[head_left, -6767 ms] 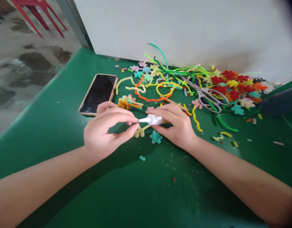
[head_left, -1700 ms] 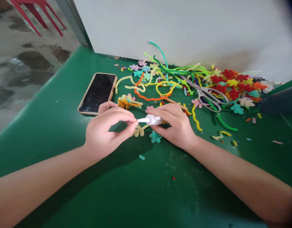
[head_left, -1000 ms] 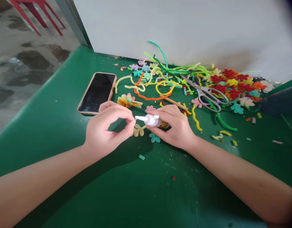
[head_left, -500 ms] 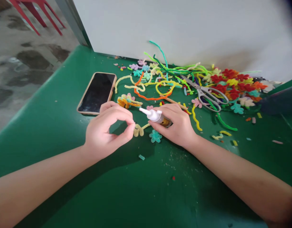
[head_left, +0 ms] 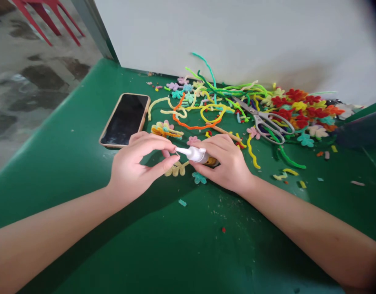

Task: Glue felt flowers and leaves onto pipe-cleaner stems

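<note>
My right hand [head_left: 227,159] is wrapped around a small glue bottle [head_left: 195,154] with a white cap and a long pointed nozzle. The bottle is tilted so its nozzle points left. Its tip meets the fingertips of my left hand [head_left: 141,159], whose thumb and forefinger are curled round a tiny, thin thing too small to name. Just below these fingertips lies a pale yellow pipe-cleaner flower [head_left: 175,169], partly covered. A turquoise pipe-cleaner flower [head_left: 199,178] lies under the bottle, and a pink one [head_left: 193,141] shows behind it.
A phone [head_left: 125,118] lies at the left. Scissors [head_left: 272,124] rest on loose pipe cleaners [head_left: 233,90] near the wall. Red and orange flowers [head_left: 298,107] are heaped at the right. Trimmed bits are scattered over the green table [head_left: 163,253].
The nozzle has come left and met my left fingertips. My left thumb and forefinger, pressed together before, are slightly parted. The yellow flower under them has shifted a little to the left.
</note>
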A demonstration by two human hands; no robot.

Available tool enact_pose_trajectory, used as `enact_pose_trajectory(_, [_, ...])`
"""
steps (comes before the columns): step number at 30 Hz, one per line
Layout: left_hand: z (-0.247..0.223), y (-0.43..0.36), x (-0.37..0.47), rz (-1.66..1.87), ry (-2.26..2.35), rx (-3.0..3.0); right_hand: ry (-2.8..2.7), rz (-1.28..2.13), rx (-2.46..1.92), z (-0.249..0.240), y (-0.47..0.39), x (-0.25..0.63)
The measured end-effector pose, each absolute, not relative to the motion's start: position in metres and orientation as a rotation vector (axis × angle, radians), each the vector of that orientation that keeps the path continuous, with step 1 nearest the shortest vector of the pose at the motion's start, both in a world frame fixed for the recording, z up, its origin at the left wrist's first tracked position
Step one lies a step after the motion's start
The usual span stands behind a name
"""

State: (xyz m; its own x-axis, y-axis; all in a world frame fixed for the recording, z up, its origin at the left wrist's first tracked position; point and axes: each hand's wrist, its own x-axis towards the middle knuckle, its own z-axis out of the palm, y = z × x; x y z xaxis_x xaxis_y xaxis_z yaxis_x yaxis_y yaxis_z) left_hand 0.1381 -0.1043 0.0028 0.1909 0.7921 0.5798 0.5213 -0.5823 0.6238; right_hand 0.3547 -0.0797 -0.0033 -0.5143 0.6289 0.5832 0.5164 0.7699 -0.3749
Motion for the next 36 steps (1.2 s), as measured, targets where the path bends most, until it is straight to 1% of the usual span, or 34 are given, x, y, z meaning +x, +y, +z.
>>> enact_pose_trajectory(6, [0.0008,-0.1035,0.1395,1.443,1.285,2.199,-2.241,0.196,-0.824,-0.0043,-0.0796,0.3552])
enact_pose_trajectory(16, [0.0018,-0.1027,0.1369,1.382,1.220,2.231,-2.240,0.154,-0.794,-0.0056,-0.0793,0.3555])
enact_pose_trajectory(28, [0.0012,-0.1006,0.1373,1.463,1.138,2.262,-2.242,0.204,-0.798,-0.0056,-0.0787,0.3556])
enact_pose_trajectory(36, [0.0015,-0.1042,0.1364,1.468,1.185,2.189,-2.204,0.232,-0.887,-0.0054,-0.0772,0.3561])
